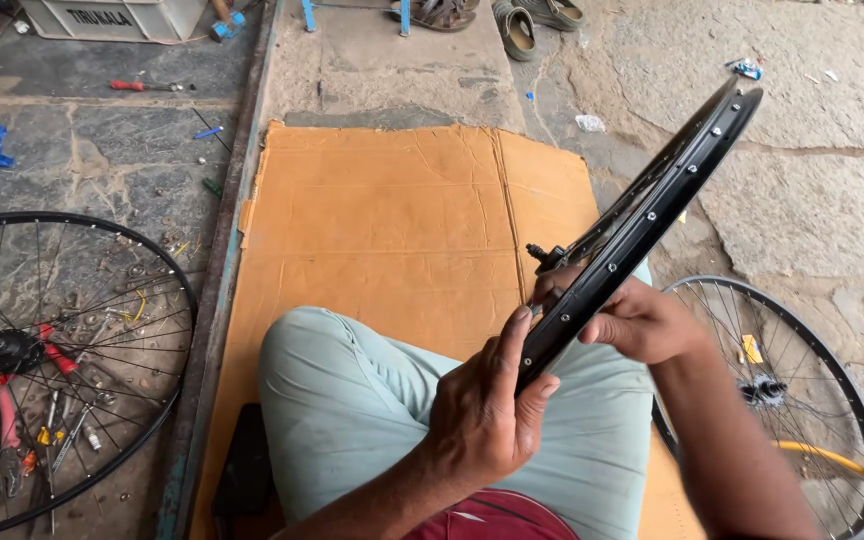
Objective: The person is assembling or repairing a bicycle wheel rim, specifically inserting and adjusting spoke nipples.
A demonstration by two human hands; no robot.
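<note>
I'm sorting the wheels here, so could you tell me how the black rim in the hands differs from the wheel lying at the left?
The black rim is held tilted on edge by the left hand and right hand; the spoked wheel lies flat on the stone floor. The wheel's spokes and hub show plainly, over scattered tools; the rim shows mostly its inner band. Both are black and round.

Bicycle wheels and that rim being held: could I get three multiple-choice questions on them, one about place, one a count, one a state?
1. Where does the cardboard sheet lie?
A. on the stone floor
B. on a bench
C. against a wall

2. How many spoked wheels lie on the ground?
A. none
B. two
C. five

3. How is the black rim held?
A. flat on the lap
B. tilted, in both hands
C. hung from a hook

Answers: 1 A, stone shows around it. 2 B, one wheel at left, one at right. 3 B, left hand and right hand grip its lower end.
</note>
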